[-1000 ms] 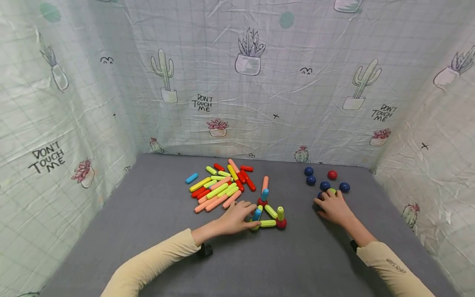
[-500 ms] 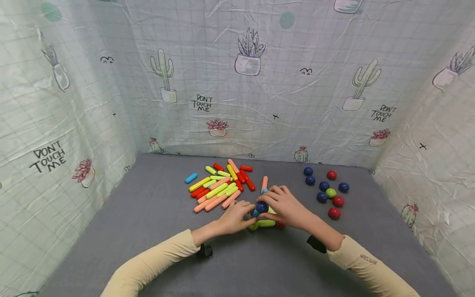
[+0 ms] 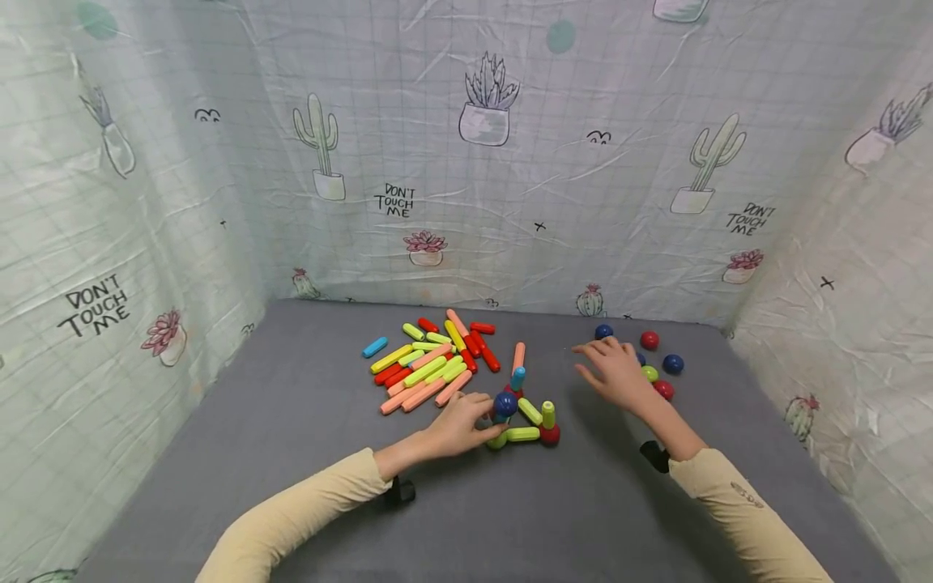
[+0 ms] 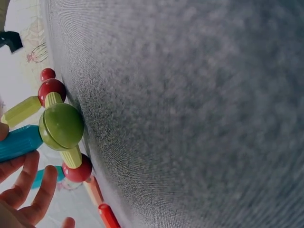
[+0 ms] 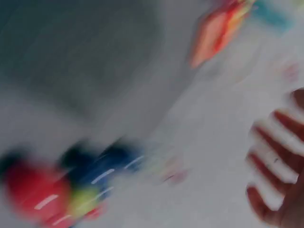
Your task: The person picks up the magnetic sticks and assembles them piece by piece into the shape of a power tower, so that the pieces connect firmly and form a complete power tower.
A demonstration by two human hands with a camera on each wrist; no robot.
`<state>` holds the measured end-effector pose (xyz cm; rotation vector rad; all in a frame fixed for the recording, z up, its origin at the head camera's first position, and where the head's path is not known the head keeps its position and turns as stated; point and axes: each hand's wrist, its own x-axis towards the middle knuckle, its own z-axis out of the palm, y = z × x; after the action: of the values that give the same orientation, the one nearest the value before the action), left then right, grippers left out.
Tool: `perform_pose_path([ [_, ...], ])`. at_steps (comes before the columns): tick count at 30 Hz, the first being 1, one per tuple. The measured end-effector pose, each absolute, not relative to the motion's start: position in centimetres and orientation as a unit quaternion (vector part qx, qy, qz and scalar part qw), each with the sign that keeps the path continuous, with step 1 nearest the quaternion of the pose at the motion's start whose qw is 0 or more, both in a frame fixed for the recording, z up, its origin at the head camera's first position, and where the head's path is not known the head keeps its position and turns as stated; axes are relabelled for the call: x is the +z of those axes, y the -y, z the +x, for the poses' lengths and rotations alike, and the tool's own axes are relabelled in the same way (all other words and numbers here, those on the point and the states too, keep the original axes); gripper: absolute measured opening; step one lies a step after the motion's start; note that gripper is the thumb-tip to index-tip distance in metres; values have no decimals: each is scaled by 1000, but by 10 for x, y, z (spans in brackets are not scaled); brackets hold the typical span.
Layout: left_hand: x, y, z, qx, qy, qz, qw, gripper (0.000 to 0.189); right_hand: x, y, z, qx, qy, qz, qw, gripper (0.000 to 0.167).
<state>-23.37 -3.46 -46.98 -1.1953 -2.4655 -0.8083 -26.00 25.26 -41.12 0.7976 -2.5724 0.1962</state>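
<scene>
Wrinkled cactus-print fabric (image 3: 627, 235) hangs from nine o'clock through twelve to three, around a grey cloth-covered tabletop (image 3: 510, 518) spreading toward six.

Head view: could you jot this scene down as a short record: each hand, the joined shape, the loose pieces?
Left hand: grips a blue stick standing on the green ball
On that stick: a dark blue ball
Right hand: fingers spread, holding nothing, near loose balls
Joined frame: lime sticks linking the green ball and two red balls
Loose sticks: mostly heaped beyond the left hand
Surface: grey cloth
</scene>
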Motion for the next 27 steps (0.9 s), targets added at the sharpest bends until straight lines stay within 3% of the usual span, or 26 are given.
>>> perform_pose_path([
  [2,-470,34,-234,-277,855,-414,144,13,-422,-278,-272,-9,953,217,211,30],
  [4,-470,35,-235,-274,857,-413,141,13,-433,-298,-279,-72,969,166,167,35],
  [8,-470,35,-234,-276,859,-411,129,14,-447,-318,-284,-135,978,128,97,41],
  [13,-469,36,-233,-279,859,-410,125,13,-439,-305,-283,-115,971,160,134,38],
  [18,-470,37,-233,-275,862,-408,124,13,-399,-246,-270,57,950,252,173,37],
  [22,-470,37,-233,-272,864,-406,123,13,-382,-201,-263,120,919,332,174,39],
  [27,-470,37,-233,-278,862,-408,114,13,-392,-182,-265,78,919,349,167,45],
])
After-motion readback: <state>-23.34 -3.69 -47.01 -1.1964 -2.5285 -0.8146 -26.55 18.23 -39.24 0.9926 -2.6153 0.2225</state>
